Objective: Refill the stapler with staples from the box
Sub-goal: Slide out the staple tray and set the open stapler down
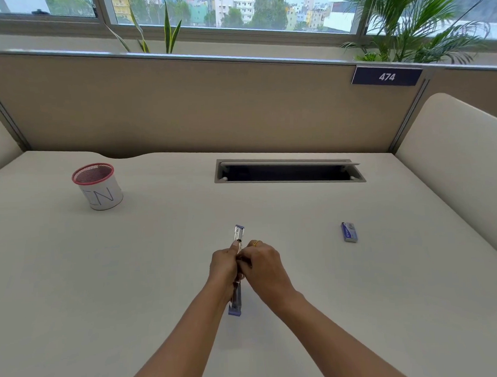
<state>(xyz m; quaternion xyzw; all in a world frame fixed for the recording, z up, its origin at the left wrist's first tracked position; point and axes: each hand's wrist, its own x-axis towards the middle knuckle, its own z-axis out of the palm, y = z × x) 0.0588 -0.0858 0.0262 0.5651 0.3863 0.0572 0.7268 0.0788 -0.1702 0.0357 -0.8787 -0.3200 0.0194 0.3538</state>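
Purple stapler (239, 233) gripped by left hand (222, 265) and right hand (262, 266); staple box (349, 232) well right of both.

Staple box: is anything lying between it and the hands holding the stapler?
No. In the head view, only bare desk lies between the box and the right hand, which grips the stapler together with the left hand.

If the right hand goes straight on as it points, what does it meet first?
The right hand grips the purple-and-silver metal stapler, so that comes first; the left hand seems just beyond.
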